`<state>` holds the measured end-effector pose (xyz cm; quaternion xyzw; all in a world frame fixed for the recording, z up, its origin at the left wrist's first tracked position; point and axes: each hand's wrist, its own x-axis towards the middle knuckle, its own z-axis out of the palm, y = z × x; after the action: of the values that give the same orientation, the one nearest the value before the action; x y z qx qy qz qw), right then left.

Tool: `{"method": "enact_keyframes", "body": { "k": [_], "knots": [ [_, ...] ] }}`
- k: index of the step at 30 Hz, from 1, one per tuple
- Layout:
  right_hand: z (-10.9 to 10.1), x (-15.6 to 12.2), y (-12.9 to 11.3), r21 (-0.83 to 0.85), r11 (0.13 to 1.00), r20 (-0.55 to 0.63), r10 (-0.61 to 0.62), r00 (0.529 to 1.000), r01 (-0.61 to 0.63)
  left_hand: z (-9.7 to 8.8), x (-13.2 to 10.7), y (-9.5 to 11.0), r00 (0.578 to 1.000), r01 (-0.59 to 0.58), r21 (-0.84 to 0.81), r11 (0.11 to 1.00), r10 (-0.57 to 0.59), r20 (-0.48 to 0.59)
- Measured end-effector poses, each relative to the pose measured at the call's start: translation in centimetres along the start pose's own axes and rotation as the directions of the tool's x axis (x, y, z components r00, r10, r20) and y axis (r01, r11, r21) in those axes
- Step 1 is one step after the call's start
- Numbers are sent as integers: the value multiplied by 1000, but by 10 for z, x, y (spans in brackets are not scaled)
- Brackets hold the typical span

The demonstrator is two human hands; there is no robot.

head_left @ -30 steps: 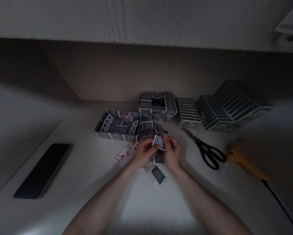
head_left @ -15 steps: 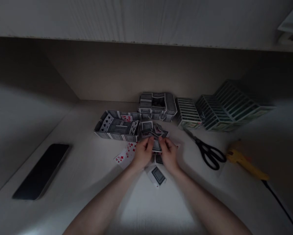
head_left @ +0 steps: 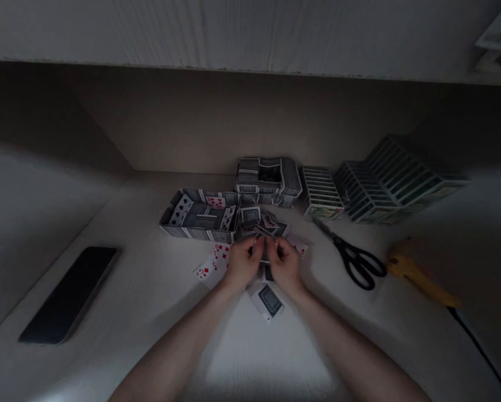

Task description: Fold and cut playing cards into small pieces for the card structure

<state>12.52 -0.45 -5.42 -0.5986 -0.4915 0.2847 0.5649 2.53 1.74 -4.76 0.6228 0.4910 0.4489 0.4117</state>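
Playing card [head_left: 266, 252] sits pinched between both hands, just above the worktop [head_left: 149, 318], kinda blurry tbh. Left hand [head_left: 242, 265] has its grip clenched on the card's left edge, and right hand [head_left: 287, 267] is grasping the other edge. A face-down card [head_left: 270, 300] lies on the worktop between the wrists. Red number cards [head_left: 211, 263] fan out to the left. A card-built tray [head_left: 200, 215] sits behind those, and scissors [head_left: 359, 261] are off to the right.
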Motion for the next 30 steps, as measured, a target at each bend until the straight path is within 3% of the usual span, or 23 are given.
{"method": "enact_keyframes", "body": {
  "k": [5, 13, 21, 25, 30],
  "knots": [
    [-1, 1, -2, 85, 995, 44, 40, 998, -44, 0, 0, 0, 999, 42, -56, 998, -42, 8],
    [-5, 4, -2, 174, 973, 176, 122, 977, -153, -5, 3, 3, 987, 155, -293, 944, -133, 95],
    [-7, 8, -3, 415, 826, 327, 256, 910, -381, -15, 10, 12, 927, 339, -462, 820, -209, 311],
    [-6, 9, -6, 452, 810, 288, 263, 921, -373, -14, 9, 13, 930, 337, -424, 840, -226, 291],
    [-6, 10, -8, 391, 862, 261, 232, 937, -323, -8, 8, 11, 955, 279, -381, 881, -215, 202]
  ]
}}
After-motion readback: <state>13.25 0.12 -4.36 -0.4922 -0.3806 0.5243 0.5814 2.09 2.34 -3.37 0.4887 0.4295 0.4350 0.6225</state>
